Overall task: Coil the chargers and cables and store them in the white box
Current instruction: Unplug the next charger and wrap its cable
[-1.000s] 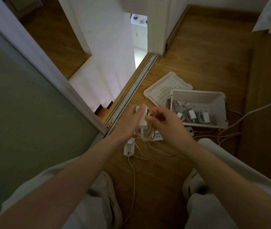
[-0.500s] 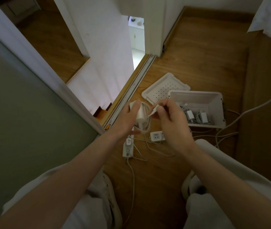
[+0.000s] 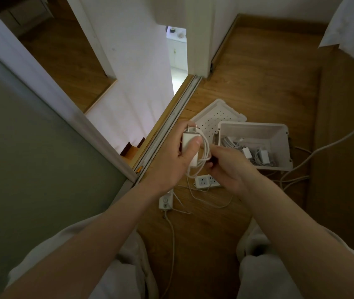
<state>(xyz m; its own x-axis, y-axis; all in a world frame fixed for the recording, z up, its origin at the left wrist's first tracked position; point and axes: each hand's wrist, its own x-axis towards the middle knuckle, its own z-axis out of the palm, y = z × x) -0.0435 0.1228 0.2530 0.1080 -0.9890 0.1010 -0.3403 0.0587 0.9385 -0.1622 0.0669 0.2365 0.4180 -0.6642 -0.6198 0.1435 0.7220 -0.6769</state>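
I am observing the left hand (image 3: 171,162) gripping the charger (image 3: 190,145). The right hand (image 3: 228,169) is pinching its cable (image 3: 206,150) alongside. I am judging the loose loops liable to spring undone before reaching the box (image 3: 251,125), which is sitting on the floor just right.

Perhaps three chargers (image 3: 187,138), two power strips (image 3: 204,181)

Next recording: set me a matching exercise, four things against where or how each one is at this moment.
Things: 1 charger; 2 cable; 3 white box; 4 perforated lid.
Places: A on the floor between door track and box; B gripped in the left hand; C on the floor, coiled chargers inside; D looped, pinched by the right hand.
Pairs: 1-B; 2-D; 3-C; 4-A.
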